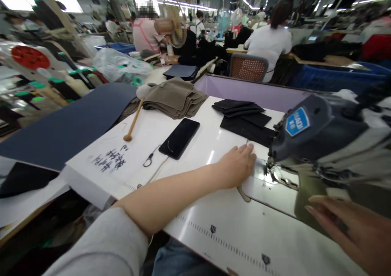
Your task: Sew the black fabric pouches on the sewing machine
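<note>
Beside the metal plate of the sewing machine (308, 125), my left hand (236, 166) rests low over the white table with its fingers curled together; whatever is under them is hidden. A small brownish edge (244, 194) shows just below that hand. My right hand (354, 231) is at the lower right, blurred, its fingers bent around a small dark object (337, 223) that I cannot make out. An olive cloth (308, 186) lies by the machine, near the right hand. Folded black fabric pieces (241, 117) lie behind my left hand.
A black phone (179, 138), small snips (148, 160) and a wooden stick (134, 121) lie on the white table (195, 210). Brown cloth pieces (174, 96) are stacked at the back. Thread cones (64, 86) stand left. A person in white (269, 39) sits beyond the lilac bin (250, 92).
</note>
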`<state>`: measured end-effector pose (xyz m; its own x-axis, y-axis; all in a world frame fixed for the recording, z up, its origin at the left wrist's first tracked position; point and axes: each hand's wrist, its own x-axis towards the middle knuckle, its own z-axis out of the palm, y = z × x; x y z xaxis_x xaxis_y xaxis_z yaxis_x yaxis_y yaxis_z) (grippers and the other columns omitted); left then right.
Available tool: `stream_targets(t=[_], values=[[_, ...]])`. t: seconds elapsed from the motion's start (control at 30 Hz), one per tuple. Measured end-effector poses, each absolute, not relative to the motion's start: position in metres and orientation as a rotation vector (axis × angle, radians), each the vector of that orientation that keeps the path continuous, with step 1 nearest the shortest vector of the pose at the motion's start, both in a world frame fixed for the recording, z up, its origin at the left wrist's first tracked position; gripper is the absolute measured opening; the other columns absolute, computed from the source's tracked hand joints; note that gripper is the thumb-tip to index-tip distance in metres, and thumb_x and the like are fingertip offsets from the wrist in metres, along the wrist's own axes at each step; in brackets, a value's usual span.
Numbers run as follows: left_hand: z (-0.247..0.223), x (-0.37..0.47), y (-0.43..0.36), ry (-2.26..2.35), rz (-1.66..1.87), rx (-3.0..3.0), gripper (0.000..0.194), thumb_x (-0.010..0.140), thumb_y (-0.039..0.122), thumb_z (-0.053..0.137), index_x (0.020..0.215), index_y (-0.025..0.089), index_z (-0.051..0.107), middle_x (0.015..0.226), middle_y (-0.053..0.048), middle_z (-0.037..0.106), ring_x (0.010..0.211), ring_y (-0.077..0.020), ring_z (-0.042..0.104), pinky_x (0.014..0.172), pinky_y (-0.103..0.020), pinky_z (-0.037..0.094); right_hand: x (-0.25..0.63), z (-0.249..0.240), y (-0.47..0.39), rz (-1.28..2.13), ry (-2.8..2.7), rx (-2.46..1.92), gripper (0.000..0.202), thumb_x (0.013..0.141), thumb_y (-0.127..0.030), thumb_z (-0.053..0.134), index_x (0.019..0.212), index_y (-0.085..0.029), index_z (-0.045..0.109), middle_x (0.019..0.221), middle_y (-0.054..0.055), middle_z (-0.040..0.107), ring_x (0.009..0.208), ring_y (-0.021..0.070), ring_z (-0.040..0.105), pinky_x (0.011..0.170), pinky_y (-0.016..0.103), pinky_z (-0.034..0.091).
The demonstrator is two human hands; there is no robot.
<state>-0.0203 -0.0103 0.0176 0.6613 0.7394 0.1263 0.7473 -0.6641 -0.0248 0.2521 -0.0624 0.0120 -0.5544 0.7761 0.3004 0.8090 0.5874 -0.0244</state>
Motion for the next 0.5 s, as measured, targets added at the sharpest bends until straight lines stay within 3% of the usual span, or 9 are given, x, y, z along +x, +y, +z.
stream_targets(t=[0.13,0.3,0.4,0.5], values=[[0.042,-0.017,-0.038,-0.941,0.058,-3.067,0.021,0.084,0.015,0.045,0.1,0.007,0.055,0.111,-0.015,0.055,0.093,-0.0221,0.057,0.075,-0.031,0.046,0.27,0.036,-0.087,-0.174,-2.684,-1.543,0.017,0.08,-0.033,0.047,0.073,-0.023,0.058,0.069,0.001,0.059,0.054,0.0159,0.056,0.05,0.03,0.041],[0.051,-0.018,-0.074,-0.668,-0.035,-3.112,0.019,0.085,0.016,0.045,0.1,0.011,0.056,0.105,-0.011,0.059,0.093,-0.0191,0.056,0.078,-0.029,0.044,0.274,0.038,-0.113,-0.168,-2.671,-2.01,0.02,0.08,-0.017,0.042,0.068,-0.018,0.058,0.07,0.003,0.057,0.064,0.0161,0.057,0.055,0.027,0.039],[0.045,-0.021,-0.091,-0.61,-0.143,-3.133,0.022,0.083,0.015,0.048,0.104,0.012,0.054,0.106,-0.01,0.059,0.093,-0.0177,0.056,0.081,-0.029,0.043,0.271,0.035,-0.121,-0.22,-2.616,-2.092,0.022,0.082,-0.015,0.04,0.071,-0.017,0.059,0.073,0.003,0.058,0.067,0.0155,0.058,0.057,0.026,0.039],[0.039,-0.023,-0.102,-0.636,-0.231,-3.142,0.023,0.084,0.015,0.047,0.106,0.013,0.054,0.107,-0.01,0.059,0.095,-0.0168,0.057,0.083,-0.028,0.043,0.271,0.033,-0.12,-0.309,-2.592,-2.02,0.017,0.08,-0.016,0.044,0.086,-0.016,0.06,0.082,0.005,0.061,0.07,0.0153,0.058,0.057,0.025,0.039]])
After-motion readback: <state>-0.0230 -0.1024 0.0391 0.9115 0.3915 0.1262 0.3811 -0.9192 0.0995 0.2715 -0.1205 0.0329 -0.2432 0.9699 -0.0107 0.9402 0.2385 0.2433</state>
